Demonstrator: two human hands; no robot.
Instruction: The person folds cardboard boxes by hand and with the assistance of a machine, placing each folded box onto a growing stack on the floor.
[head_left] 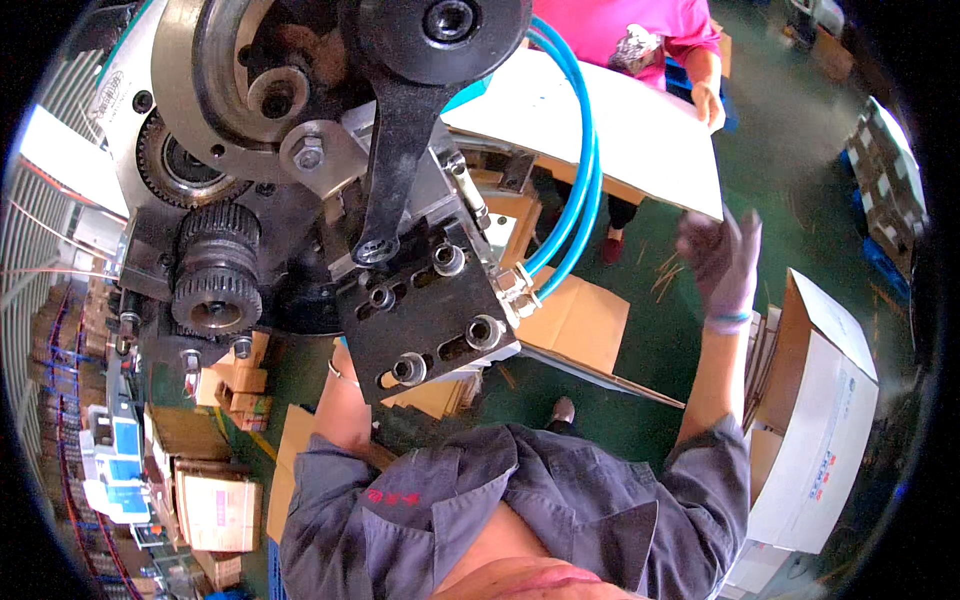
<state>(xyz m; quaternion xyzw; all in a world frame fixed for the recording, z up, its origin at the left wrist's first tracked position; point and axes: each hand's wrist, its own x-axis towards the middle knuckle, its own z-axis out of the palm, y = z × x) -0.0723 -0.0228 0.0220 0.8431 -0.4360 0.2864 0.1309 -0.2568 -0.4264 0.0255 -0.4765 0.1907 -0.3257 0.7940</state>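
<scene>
My right hand (722, 265) wears a purple-grey glove and is raised with its fingers spread, holding nothing. It sits just under the near corner of a large white cardboard sheet (640, 140). I cannot tell whether it touches the sheet. A co-worker in a pink shirt (640, 30) holds the sheet's far edge with one hand (708, 102). My left forearm (345, 400) reaches up behind a black bolted plate (425, 310) of a machine. That plate hides my left hand.
A big metal machine head with gears (215, 280), a black lever arm (400, 150) and blue hoses (575, 180) fills the upper left. Brown cardboard sheets (575, 325) lie below it. White cartons (820, 430) stand at right, brown boxes (215, 500) at lower left, on a green floor.
</scene>
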